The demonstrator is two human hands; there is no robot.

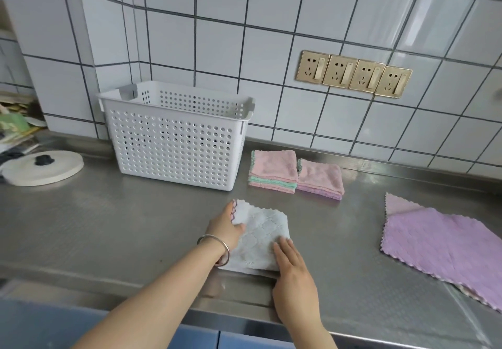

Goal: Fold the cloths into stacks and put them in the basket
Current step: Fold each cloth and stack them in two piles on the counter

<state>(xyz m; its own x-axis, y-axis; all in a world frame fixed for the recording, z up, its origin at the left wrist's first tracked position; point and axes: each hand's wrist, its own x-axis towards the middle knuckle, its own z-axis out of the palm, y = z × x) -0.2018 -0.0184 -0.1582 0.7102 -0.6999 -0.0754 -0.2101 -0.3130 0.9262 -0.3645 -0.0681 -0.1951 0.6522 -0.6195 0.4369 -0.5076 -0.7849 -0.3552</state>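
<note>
A pale, folded cloth (pixel 258 236) lies on the steel counter near its front edge. My left hand (pixel 225 226) pinches the cloth's left edge, with a metal bangle on the wrist. My right hand (pixel 292 270) lies flat on its lower right corner, fingers together. Behind them stands a white perforated basket (pixel 173 142); I cannot see its inside. To the basket's right are two stacks of folded cloths: a pink and green stack (pixel 274 170) and a pink and purple stack (pixel 320 179). Unfolded purple cloths (pixel 440 248) lie spread at the right.
A white round lid with a dark knob (pixel 43 166) rests on the counter at the left, with clutter behind it. A row of gold wall sockets (pixel 353 74) is on the tiled wall. The counter's front edge (pixel 244 318) runs below my hands.
</note>
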